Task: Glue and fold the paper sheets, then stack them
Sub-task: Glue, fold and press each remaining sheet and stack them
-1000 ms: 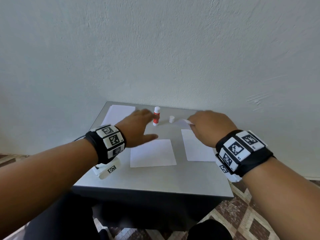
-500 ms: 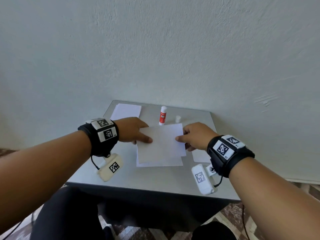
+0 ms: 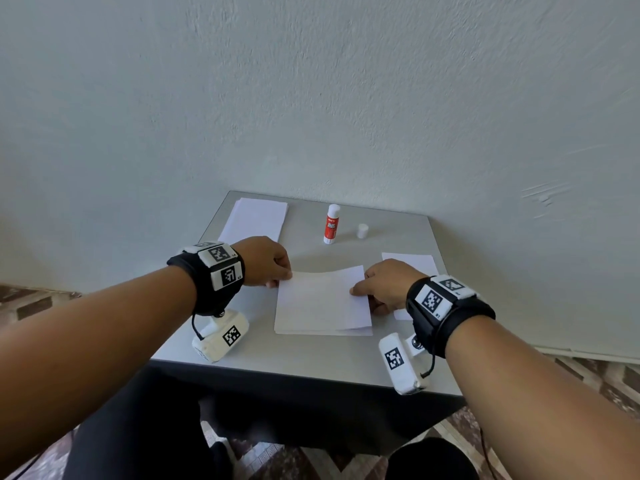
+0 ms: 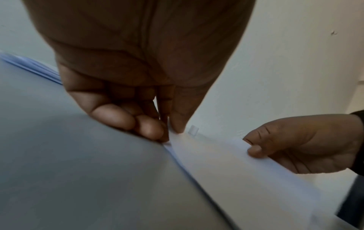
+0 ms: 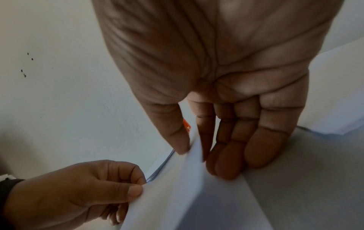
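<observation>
White paper sheet [image 3: 322, 299] lies mid-bench, its far flap folding over. At nine o'clock the left hand [image 3: 265, 261] pinches one corner; at three o'clock the right hand [image 3: 386, 284] pinches the other. Both grips should lower together, matching edges squarely, then press the crease.

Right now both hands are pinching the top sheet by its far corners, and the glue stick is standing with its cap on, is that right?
Not quite: the cap is off. In the head view the glue stick stands upright and its small white cap sits on the table beside it, apart. The rest holds: the left hand and the right hand pinch the top sheet by its far corners.
</observation>
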